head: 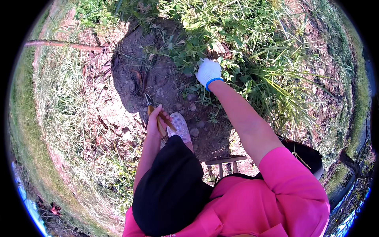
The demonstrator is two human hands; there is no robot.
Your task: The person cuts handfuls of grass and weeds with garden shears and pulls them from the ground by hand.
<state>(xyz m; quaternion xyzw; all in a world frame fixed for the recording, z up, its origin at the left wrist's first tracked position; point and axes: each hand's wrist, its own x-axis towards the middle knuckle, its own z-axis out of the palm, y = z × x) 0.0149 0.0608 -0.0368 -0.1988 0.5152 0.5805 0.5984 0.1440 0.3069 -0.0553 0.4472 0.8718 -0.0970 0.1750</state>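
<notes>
My bare left hand (155, 121) grips a pair of pruning shears (150, 109) by its yellow-brown handles. The metal blades point away from me, just above the bare shaded soil (157, 71). On my right hand (208, 73) is a white knit glove with a blue cuff. It reaches into low leafy weeds (189, 53) at the edge of the soil patch. The glove looks curled, but its fingertips are hidden by its back and the leaves, so I cannot tell whether it grips a stem.
Long grass blades (275, 86) spread right of the glove. My light perforated shoe (179, 126) rests on the soil beside the shears. A slatted wooden seat (226, 161) stands below my right arm, with a dark container (305, 155) beyond it. A thin trunk or pole (65, 44) is at upper left.
</notes>
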